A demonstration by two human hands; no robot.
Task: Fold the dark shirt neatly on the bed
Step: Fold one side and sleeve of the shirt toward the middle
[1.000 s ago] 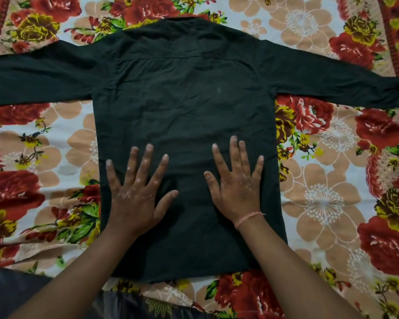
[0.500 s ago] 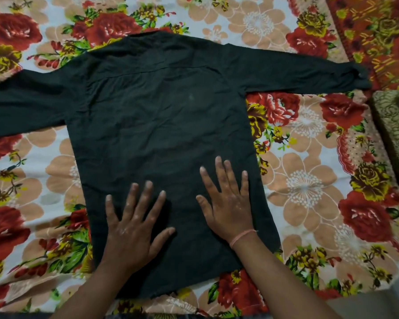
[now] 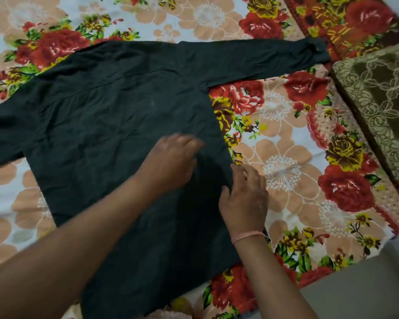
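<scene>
The dark shirt (image 3: 115, 134) lies back side up on the bed, both sleeves stretched out sideways; its right sleeve (image 3: 258, 58) reaches toward the far right. My left hand (image 3: 171, 162) rests on the shirt's body near the right side seam, blurred, palm down with fingers pointing right. My right hand (image 3: 244, 196) sits at the shirt's right side edge, thumb on the fabric and fingers curled around the edge. The left sleeve runs out of view at the left.
A floral bedsheet (image 3: 286, 171) in red, peach and white covers the bed. An olive-brown patterned blanket or cushion (image 3: 382, 100) lies at the right. The bed's edge and a grey floor (image 3: 366, 291) show at the bottom right.
Both hands left their flat spread position on the lower shirt and moved right; the right hand now curls on the side edge. The view has turned toward the right.
</scene>
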